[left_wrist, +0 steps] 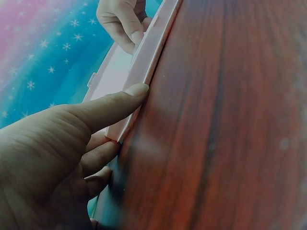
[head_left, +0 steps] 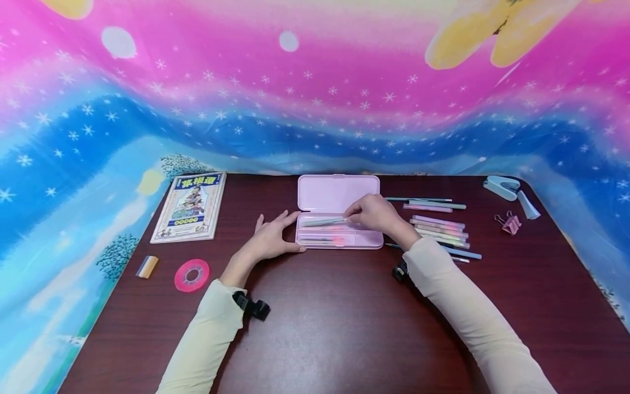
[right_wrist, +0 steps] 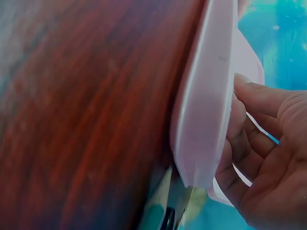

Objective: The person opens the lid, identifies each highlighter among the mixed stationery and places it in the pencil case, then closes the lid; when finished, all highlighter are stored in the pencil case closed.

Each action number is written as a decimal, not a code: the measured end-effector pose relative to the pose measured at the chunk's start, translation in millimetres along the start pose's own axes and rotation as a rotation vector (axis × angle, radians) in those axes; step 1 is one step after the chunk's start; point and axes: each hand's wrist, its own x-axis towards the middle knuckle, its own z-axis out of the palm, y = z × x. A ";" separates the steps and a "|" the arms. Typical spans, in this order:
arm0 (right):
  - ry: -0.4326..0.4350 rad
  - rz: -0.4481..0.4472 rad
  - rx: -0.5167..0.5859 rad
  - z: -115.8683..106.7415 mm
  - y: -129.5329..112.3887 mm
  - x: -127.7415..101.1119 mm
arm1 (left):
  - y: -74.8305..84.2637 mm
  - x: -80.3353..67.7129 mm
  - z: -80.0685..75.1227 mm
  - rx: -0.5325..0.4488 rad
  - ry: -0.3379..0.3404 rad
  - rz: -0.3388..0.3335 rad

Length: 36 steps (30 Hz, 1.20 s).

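Note:
A pink pencil case (head_left: 339, 192) lies unfolded on the table, its lid leaning back. My left hand (head_left: 268, 239) holds the case's left end, thumb along the front edge (left_wrist: 137, 89) and fingers round the end wall. Over the back compartment, my right hand (head_left: 375, 213) pinches the end of a pale grey-green pen (head_left: 322, 222) between thumb and fingers. The pen lies lengthwise, low in the case. Several pink-and-white pens (head_left: 322, 240) lie in the front compartment. In the right wrist view the case wall (right_wrist: 204, 105) hides the right fingertips.
Right of the case lie several pastel pens (head_left: 438, 224) and a blue pencil (head_left: 462, 252). Farther right are a stapler (head_left: 501, 187) and a pink binder clip (head_left: 509, 223). A book (head_left: 189, 208), pink tape roll (head_left: 192, 275) and striped eraser (head_left: 147, 267) lie left.

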 end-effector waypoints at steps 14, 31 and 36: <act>0.009 0.000 -0.063 -2.9 1.3 -5.0 | 2.2 2.5 0.6 -0.007 0.000 0.004; 0.098 0.120 0.143 -82.6 78.9 -66.1 | 2.4 1.6 -0.3 -0.010 0.009 0.011; 0.089 0.209 0.125 -97.1 115.1 -95.1 | 1.3 -0.5 0.3 -0.006 0.004 0.002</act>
